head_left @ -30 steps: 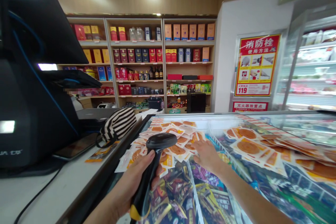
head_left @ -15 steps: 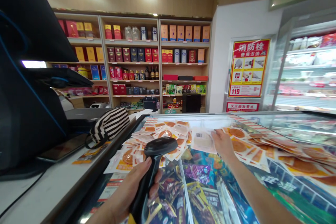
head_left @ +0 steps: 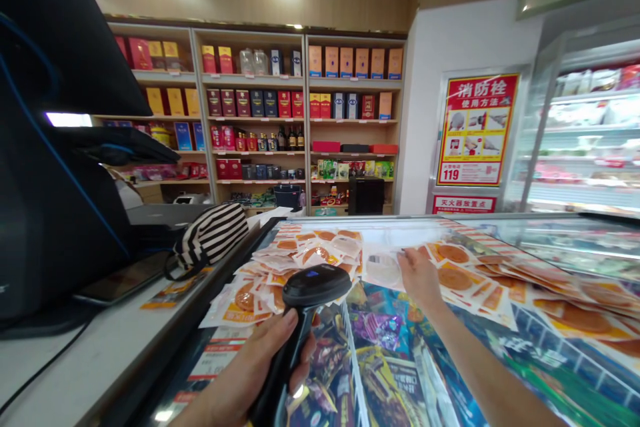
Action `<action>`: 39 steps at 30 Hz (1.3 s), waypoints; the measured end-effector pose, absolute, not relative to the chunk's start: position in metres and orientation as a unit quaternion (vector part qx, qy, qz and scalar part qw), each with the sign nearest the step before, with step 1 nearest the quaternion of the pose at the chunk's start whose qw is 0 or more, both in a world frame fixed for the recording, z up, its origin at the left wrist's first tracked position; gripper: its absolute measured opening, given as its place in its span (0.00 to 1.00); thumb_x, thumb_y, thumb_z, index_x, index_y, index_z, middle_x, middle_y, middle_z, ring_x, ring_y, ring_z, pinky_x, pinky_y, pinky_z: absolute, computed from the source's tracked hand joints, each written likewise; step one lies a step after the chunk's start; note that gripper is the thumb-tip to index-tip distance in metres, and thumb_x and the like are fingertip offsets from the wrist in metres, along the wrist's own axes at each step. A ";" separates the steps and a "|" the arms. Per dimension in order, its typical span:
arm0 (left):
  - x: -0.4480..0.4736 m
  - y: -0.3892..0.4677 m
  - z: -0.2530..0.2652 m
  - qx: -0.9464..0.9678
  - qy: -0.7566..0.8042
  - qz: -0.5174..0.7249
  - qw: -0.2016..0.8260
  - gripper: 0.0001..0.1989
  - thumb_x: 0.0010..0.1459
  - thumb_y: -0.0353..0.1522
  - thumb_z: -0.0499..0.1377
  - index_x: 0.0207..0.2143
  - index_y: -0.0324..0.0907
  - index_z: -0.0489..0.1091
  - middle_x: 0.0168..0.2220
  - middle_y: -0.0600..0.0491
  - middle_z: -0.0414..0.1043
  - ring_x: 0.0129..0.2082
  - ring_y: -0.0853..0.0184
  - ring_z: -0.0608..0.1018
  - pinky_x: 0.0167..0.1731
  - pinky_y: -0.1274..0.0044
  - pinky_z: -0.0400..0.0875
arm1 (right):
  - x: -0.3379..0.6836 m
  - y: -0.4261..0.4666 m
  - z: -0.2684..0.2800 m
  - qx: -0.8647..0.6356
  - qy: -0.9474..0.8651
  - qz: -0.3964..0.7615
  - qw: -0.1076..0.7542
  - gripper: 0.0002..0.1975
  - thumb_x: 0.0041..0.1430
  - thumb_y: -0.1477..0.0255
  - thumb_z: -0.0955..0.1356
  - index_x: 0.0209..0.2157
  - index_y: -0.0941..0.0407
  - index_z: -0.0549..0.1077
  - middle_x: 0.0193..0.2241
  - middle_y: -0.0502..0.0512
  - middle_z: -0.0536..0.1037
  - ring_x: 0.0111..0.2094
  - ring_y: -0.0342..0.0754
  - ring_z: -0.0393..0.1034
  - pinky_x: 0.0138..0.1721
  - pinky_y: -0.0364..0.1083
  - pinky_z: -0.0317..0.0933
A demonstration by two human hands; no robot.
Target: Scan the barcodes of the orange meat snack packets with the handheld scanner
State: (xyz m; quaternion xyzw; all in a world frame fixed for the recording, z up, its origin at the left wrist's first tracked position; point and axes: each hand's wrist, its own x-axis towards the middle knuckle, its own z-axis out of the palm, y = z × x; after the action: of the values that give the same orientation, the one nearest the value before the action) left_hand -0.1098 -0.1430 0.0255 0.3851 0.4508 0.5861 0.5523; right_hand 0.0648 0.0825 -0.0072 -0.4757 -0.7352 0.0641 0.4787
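Note:
In the head view my left hand (head_left: 273, 353) is wrapped round the handle of a black barcode scanner (head_left: 316, 285), its head tilted forward above the freezer. My right hand (head_left: 420, 273) reaches out to a white translucent packet (head_left: 383, 269), its fingers closed at the right edge. The packet lies on the glass lid between two spreads of similar packets. To the left is a heap of packets with round orange-brown pieces (head_left: 245, 297). On the right lies another spread of the same packets (head_left: 455, 277).
Bagged goods in wire baskets (head_left: 395, 387) show beneath the glass. Along the left runs a white counter (head_left: 47, 363) with a black monitor (head_left: 65, 27), a phone (head_left: 123, 280) and a striped pouch (head_left: 213, 237). Shelves of boxes (head_left: 253, 103) stand behind; a lit refrigerator (head_left: 590, 127) is at the right.
The scanner has turned slightly to the right, and a blue light now shows on its top. My right hand has shifted a little left; the barcode on the white packet is no longer distinct.

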 end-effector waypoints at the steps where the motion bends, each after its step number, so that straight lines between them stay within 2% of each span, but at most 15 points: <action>1: -0.109 -0.143 0.025 0.388 0.450 0.585 0.552 0.17 0.46 0.43 0.52 0.29 0.38 0.63 0.20 0.56 0.61 0.14 0.77 0.61 0.17 0.81 0.51 | 0.064 0.082 -0.007 -0.471 -0.737 0.064 0.480 0.12 0.50 0.68 0.55 0.21 0.56 0.64 0.16 0.51 0.69 0.21 0.45 0.63 0.23 0.41 0.51; 6: -0.109 -0.141 0.025 0.372 0.468 0.592 0.541 0.17 0.46 0.44 0.52 0.28 0.38 0.63 0.19 0.56 0.60 0.13 0.77 0.61 0.15 0.82 0.50 | 0.076 0.089 -0.003 -0.485 -0.724 0.028 0.491 0.13 0.50 0.68 0.56 0.27 0.58 0.68 0.21 0.55 0.72 0.25 0.47 0.65 0.25 0.42 0.53; 10: -0.114 -0.137 0.027 0.344 0.497 0.601 0.523 0.17 0.46 0.45 0.51 0.25 0.39 0.61 0.19 0.57 0.60 0.14 0.77 0.62 0.15 0.82 0.52 | 0.112 0.101 0.006 -0.550 -0.656 -0.079 0.510 0.16 0.50 0.68 0.56 0.35 0.59 0.69 0.26 0.58 0.74 0.27 0.50 0.66 0.28 0.44 0.53; 13: -0.122 -0.135 0.031 0.330 0.515 0.612 0.501 0.16 0.47 0.45 0.51 0.25 0.39 0.59 0.19 0.58 0.61 0.14 0.77 0.62 0.15 0.83 0.53 | 0.141 0.109 0.005 -0.547 -0.638 -0.157 0.519 0.17 0.51 0.71 0.55 0.38 0.58 0.69 0.31 0.58 0.74 0.30 0.50 0.66 0.30 0.45 0.54; 16: -0.130 -0.135 0.035 0.322 0.528 0.617 0.487 0.16 0.46 0.45 0.51 0.25 0.40 0.59 0.20 0.58 0.62 0.14 0.77 0.62 0.15 0.83 0.54 | 0.159 0.114 -0.006 -0.565 -0.671 -0.181 0.444 0.16 0.49 0.74 0.56 0.35 0.57 0.71 0.29 0.59 0.74 0.31 0.51 0.66 0.32 0.48 0.54; 19: -0.134 -0.135 0.036 0.312 0.536 0.627 0.471 0.16 0.46 0.44 0.52 0.26 0.40 0.59 0.20 0.58 0.62 0.14 0.77 0.62 0.16 0.83 0.55 | 0.167 0.119 -0.021 -0.632 -0.688 -0.119 0.335 0.14 0.45 0.75 0.58 0.29 0.55 0.73 0.24 0.58 0.74 0.30 0.54 0.67 0.32 0.54 0.53; 21: -0.135 -0.135 0.036 0.304 0.539 0.629 0.471 0.16 0.45 0.44 0.53 0.26 0.40 0.59 0.19 0.59 0.62 0.14 0.77 0.62 0.15 0.83 0.55 | 0.169 0.122 -0.027 -0.656 -0.683 -0.088 0.310 0.13 0.42 0.76 0.60 0.26 0.54 0.74 0.24 0.58 0.75 0.30 0.56 0.67 0.33 0.57 0.52; 23: -0.133 -0.135 0.036 0.300 0.541 0.628 0.473 0.16 0.44 0.44 0.53 0.26 0.40 0.59 0.19 0.59 0.62 0.14 0.77 0.62 0.15 0.83 0.54 | 0.166 0.122 -0.028 -0.653 -0.676 -0.109 0.323 0.13 0.40 0.77 0.61 0.26 0.53 0.74 0.27 0.58 0.75 0.34 0.58 0.66 0.35 0.59 0.51; 27: -0.129 -0.134 0.037 0.308 0.540 0.634 0.461 0.15 0.45 0.44 0.53 0.25 0.40 0.60 0.18 0.59 0.61 0.14 0.77 0.62 0.15 0.83 0.54 | 0.131 0.112 -0.019 -0.540 -0.737 -0.169 0.370 0.16 0.44 0.77 0.59 0.35 0.57 0.71 0.38 0.59 0.72 0.41 0.55 0.61 0.40 0.55 0.51; 32: -0.135 -0.125 0.030 0.317 0.511 0.629 0.493 0.16 0.46 0.45 0.52 0.26 0.40 0.60 0.18 0.59 0.60 0.14 0.77 0.62 0.15 0.83 0.53 | 0.055 0.089 -0.018 -0.360 -0.875 -0.090 0.310 0.16 0.45 0.77 0.60 0.38 0.55 0.68 0.39 0.54 0.71 0.42 0.49 0.60 0.42 0.49 0.52; 36: -0.140 -0.115 0.021 0.315 0.500 0.635 0.498 0.18 0.45 0.45 0.52 0.29 0.39 0.61 0.18 0.59 0.60 0.13 0.78 0.62 0.15 0.83 0.52 | 0.016 0.078 -0.023 -0.300 -0.909 -0.090 0.276 0.19 0.42 0.80 0.61 0.39 0.53 0.67 0.43 0.55 0.68 0.45 0.50 0.57 0.43 0.50 0.50; 39: -0.140 -0.111 0.016 0.329 0.497 0.643 0.481 0.17 0.45 0.45 0.52 0.27 0.38 0.60 0.18 0.59 0.59 0.13 0.78 0.62 0.15 0.83 0.52 | 0.002 0.073 -0.026 -0.264 -0.921 -0.099 0.268 0.16 0.44 0.80 0.61 0.36 0.53 0.69 0.44 0.55 0.68 0.46 0.51 0.56 0.46 0.52 0.46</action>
State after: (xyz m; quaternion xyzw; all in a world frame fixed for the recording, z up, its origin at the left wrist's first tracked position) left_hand -0.1403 -0.1115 0.0160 0.3293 0.4974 0.6426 0.4809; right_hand 0.0016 0.0730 -0.0261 -0.2640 -0.9213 -0.0985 0.2680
